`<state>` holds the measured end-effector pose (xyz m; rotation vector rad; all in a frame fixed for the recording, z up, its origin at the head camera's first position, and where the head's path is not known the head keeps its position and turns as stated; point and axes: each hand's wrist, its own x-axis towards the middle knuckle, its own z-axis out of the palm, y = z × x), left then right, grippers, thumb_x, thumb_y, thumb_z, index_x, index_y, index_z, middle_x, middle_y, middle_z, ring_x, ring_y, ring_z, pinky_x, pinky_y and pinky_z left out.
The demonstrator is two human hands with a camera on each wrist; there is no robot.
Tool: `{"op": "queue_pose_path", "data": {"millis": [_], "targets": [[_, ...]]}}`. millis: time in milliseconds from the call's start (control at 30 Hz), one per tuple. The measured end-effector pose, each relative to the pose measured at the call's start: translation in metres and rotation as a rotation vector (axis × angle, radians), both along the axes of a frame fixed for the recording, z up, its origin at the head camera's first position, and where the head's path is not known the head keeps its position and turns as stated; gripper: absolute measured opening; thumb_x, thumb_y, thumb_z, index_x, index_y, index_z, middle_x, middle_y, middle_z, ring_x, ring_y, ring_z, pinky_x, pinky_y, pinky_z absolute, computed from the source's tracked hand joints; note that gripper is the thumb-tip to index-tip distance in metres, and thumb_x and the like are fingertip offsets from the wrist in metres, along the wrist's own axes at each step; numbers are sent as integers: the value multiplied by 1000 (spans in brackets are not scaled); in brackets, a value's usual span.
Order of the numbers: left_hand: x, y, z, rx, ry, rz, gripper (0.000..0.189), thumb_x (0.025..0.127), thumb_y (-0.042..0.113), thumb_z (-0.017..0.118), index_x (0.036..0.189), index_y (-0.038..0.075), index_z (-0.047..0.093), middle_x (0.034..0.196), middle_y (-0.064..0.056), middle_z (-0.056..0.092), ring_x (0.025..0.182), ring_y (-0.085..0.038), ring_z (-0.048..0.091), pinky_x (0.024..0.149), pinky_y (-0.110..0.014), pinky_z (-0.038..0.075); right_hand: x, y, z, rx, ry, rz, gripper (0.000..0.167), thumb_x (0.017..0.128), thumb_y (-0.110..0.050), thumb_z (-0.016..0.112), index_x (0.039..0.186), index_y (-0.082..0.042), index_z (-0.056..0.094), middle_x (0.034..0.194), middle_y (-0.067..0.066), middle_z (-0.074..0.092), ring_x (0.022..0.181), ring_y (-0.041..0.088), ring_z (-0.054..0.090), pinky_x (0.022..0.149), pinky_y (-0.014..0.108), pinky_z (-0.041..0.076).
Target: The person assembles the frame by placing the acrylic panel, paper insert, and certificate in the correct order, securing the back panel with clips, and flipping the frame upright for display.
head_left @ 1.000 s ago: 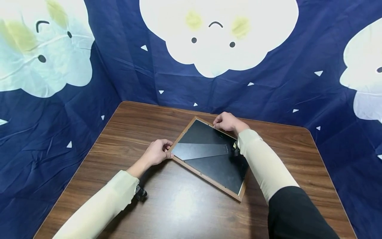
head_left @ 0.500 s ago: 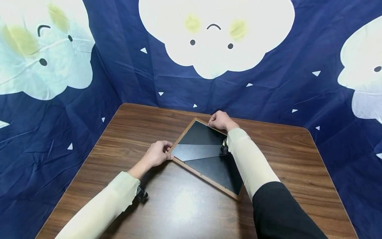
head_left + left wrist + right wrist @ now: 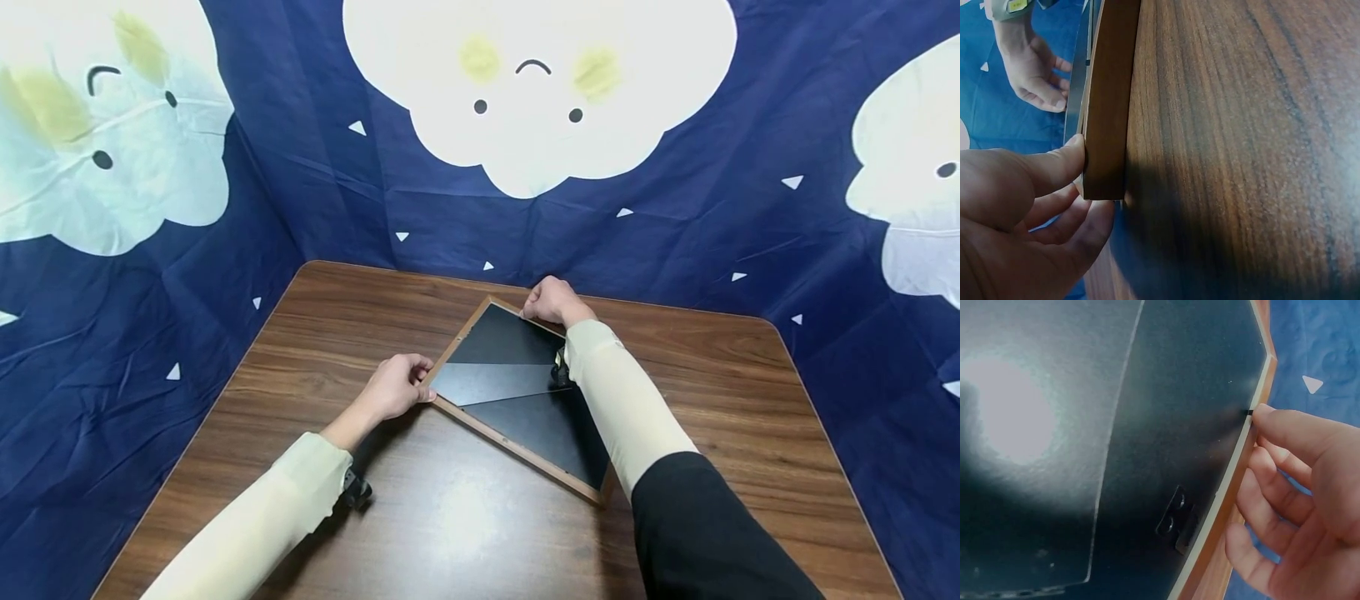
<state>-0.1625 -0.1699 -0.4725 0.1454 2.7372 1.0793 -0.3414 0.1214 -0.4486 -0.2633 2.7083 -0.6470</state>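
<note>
A picture frame (image 3: 510, 443) lies with its black backing board (image 3: 510, 337) facing up, turned at an angle on the table. Its grey-black stand flap (image 3: 487, 382) lies flat over the board. At the left corner my left hand (image 3: 393, 385) grips the wooden rim; the left wrist view has the thumb on the upper edge and fingers around the corner. My right hand (image 3: 553, 302) is at the far side. There, in the right wrist view, its thumb presses by a small black tab (image 3: 1249, 412) and its curled fingers lie along the outer side.
The brown wood-grain table (image 3: 720, 392) surrounds the frame. Behind its far edge hangs a blue curtain (image 3: 450, 208) with cloud shapes. A dark hinge piece (image 3: 1175, 512) sits on the board. A small camera (image 3: 356, 489) hangs at the left cuff.
Between the first frame and the second, my right hand slid left along the far rim; it has hardly moved since. My left hand keeps its grip on the corner.
</note>
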Motion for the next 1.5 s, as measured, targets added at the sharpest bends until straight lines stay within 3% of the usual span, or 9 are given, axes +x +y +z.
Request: {"op": "queue_pose_path", "data": {"millis": [133,367,633,733,933,1133,1300,1500], "targets": [[0,-1,-1,4,2,5,39,83,11,83,118,1,70,96,-6,68,87,-18,62,84,-37,49,-1,-2,2,4,-36,-7,14,85,-30,82,82,-16,79,85,-2,71,79,20,56,67,30,47],[-1,-1,-2,14,3,1,37,82,11,83,115,1,71,95,-6,68,86,-17,62,83,-36,49,-3,0,-2,-18,-124,-34,17,86,-32,83,88,-15,78,90,-2,69,82,19,53,69,31,46],[-2,-1,-2,25,11,-1,38,82,11,84,116,0,70,95,-6,68,85,-16,62,80,-33,49,-3,-4,2,34,-125,-46,18,84,-32,84,87,-17,74,90,0,63,72,21,57,61,33,51],[-2,-1,-2,29,5,-3,38,82,11,84,116,-1,70,95,-6,67,85,-16,62,81,-33,49,-3,-8,5,86,-125,-50,20,85,-32,83,80,-17,70,85,-1,61,76,22,58,66,35,52],[-2,-2,-2,36,-2,-2,37,82,11,84,115,0,70,94,-6,67,84,-15,61,80,-32,49,1,-15,5,216,-10,14,28,85,-36,82,71,-21,64,78,-5,63,88,21,59,80,36,51],[-1,-3,-4,35,-10,7,34,82,11,84,113,1,71,92,-4,66,82,-14,59,78,-31,48,9,-5,1,87,5,14,22,89,-31,80,78,-15,71,85,-3,68,88,21,58,83,35,49],[0,-1,-4,42,-18,4,33,83,12,84,112,2,72,90,-3,67,81,-13,59,79,-31,48,14,5,-1,39,30,53,18,91,-31,78,85,-15,74,93,-1,72,92,22,60,90,38,51],[1,-4,-3,32,-11,24,34,82,13,85,112,2,73,90,-3,67,82,-13,59,79,-32,49,13,8,-2,13,74,140,17,92,-25,77,102,-12,79,107,3,77,110,27,64,101,43,50]]}}
